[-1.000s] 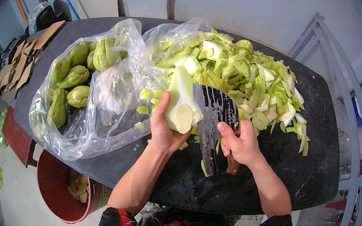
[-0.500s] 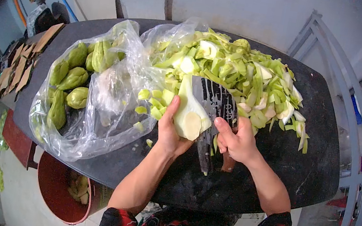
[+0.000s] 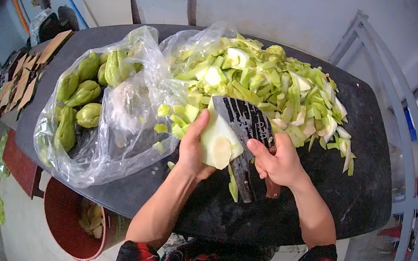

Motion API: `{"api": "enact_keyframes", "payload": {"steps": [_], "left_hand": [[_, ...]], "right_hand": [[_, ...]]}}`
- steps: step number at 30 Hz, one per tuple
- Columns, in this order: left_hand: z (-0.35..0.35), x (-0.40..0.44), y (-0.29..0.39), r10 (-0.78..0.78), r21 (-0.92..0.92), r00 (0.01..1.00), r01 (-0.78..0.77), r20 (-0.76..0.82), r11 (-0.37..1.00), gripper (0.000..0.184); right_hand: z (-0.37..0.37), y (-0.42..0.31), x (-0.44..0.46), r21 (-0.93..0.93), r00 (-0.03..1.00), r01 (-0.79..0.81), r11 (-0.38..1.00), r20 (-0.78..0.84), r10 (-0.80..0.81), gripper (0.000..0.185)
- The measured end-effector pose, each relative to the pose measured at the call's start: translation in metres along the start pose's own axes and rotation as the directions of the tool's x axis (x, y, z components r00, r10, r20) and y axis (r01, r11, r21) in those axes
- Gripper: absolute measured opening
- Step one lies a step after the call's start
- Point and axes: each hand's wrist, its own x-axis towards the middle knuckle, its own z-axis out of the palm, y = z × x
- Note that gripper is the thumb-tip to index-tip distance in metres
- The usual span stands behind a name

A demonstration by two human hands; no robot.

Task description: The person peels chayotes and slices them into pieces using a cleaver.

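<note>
I see left hand [image 3: 196, 150] clamped on pale cut vegetable [image 3: 218, 140], right hand [image 3: 284, 162] round cleaver [image 3: 245, 131]. Vegetable between hands, above table [image 3: 364, 176], long axis pointing away; cleaver overlaps right side.

The desk [image 3: 357, 205] looks matt. On it sits a glossy plastic bag [image 3: 82, 176]; above it, a streaky metal blade [image 3: 247, 126], wooden handle [image 3: 272, 190].
</note>
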Motion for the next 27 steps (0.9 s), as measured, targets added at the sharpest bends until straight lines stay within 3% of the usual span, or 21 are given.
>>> {"api": "enact_keyframes", "payload": {"steps": [3,6,10,12,14,15,16,17,18,20,22,27], "left_hand": [[-0.001,0.002,-0.005,0.047,0.053,0.999,-0.046,-0.013,0.998,0.060],[-0.001,0.004,-0.004,0.027,-0.029,1.000,-0.027,0.000,0.999,0.058],[0.001,0.006,0.004,0.057,-0.117,0.992,-0.070,-0.110,0.991,0.056],[-0.004,0.009,0.009,0.282,-0.185,0.959,-0.275,0.014,0.944,0.057],[-0.003,0.004,0.023,0.376,-0.181,0.927,-0.371,-0.010,0.911,0.057],[-0.003,0.004,0.024,0.439,-0.148,0.898,-0.437,-0.019,0.887,0.058],[-0.003,0.003,0.026,0.500,-0.114,0.866,-0.500,-0.026,0.859,0.058],[-0.003,0.004,0.026,0.505,-0.114,0.863,-0.505,-0.027,0.856,0.058],[-0.005,0.005,0.023,0.546,-0.144,0.836,-0.547,-0.053,0.825,0.058],[-0.014,0.008,0.017,0.578,-0.168,0.812,-0.583,-0.081,0.795,0.058],[-0.024,0.010,0.015,0.663,-0.352,0.748,-0.611,0.038,0.709,0.054],[-0.027,0.012,0.012,0.758,-0.288,0.639,-0.707,0.132,0.646,0.052]], "right_hand": [[0.001,0.010,0.003,0.031,1.000,0.007,1.000,-0.031,-0.006,0.021],[-0.001,0.018,0.007,0.040,1.000,0.008,0.999,-0.011,-0.007,0.023],[0.006,0.018,0.007,0.223,1.000,0.004,0.975,-0.028,0.002,0.027],[0.008,0.011,0.005,0.237,0.990,0.055,0.970,-0.138,-0.023,0.025],[-0.002,-0.002,0.001,0.170,0.981,0.075,0.983,-0.189,-0.042,0.023],[0.003,-0.010,-0.002,-0.125,0.961,0.085,0.988,-0.251,-0.115,0.021],[0.010,-0.017,-0.007,-0.410,0.935,0.073,0.909,-0.289,-0.205,0.021],[0.020,-0.021,-0.014,-0.696,0.895,0.160,0.700,-0.198,-0.401,0.021],[0.028,-0.005,-0.016,-0.767,0.816,0.333,0.549,-0.057,-0.575,0.014],[0.044,-0.007,-0.027,-0.848,0.768,0.463,0.259,0.237,-0.595,0.014],[0.057,0.000,-0.027,-0.838,0.719,0.510,0.196,0.290,-0.632,0.017],[0.067,0.002,-0.027,-0.849,0.701,0.510,0.138,0.317,-0.639,0.015]]}}
